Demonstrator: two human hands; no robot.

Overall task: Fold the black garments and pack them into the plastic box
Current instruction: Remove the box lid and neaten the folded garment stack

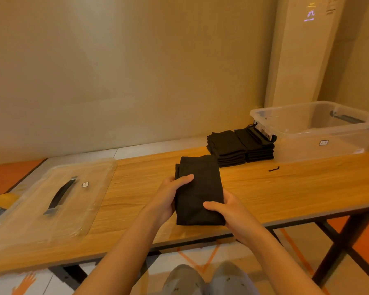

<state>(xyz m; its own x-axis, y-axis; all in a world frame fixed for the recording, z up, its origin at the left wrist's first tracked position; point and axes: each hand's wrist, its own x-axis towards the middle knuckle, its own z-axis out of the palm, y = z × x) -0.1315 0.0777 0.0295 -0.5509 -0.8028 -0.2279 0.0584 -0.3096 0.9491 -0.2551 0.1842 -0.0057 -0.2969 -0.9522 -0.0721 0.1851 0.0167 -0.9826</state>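
We note folded garment [198, 188]: plain black, no print. Stacked garments [241, 145]: same black. Plastic box [307, 133]: clear, colourless, small white label. Lid [30, 213]: clear, with black handle [61, 194] and white sticker. Table [285, 188]: warm honey wood grain, dark edge. Our shoes [185, 279]: grey. Floor [366, 243]: orange and pale panels, orange lines. Wall [136, 71]: beige. Tall unit [303, 60]: cream, purple lit display.

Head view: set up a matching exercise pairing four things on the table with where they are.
1 clear lid
2 plastic box
3 stacked black garments
4 folded black garment

A held by left hand and right hand
B far right of table
C left end of table
D just left of the box

Pairs: 1-C, 2-B, 3-D, 4-A
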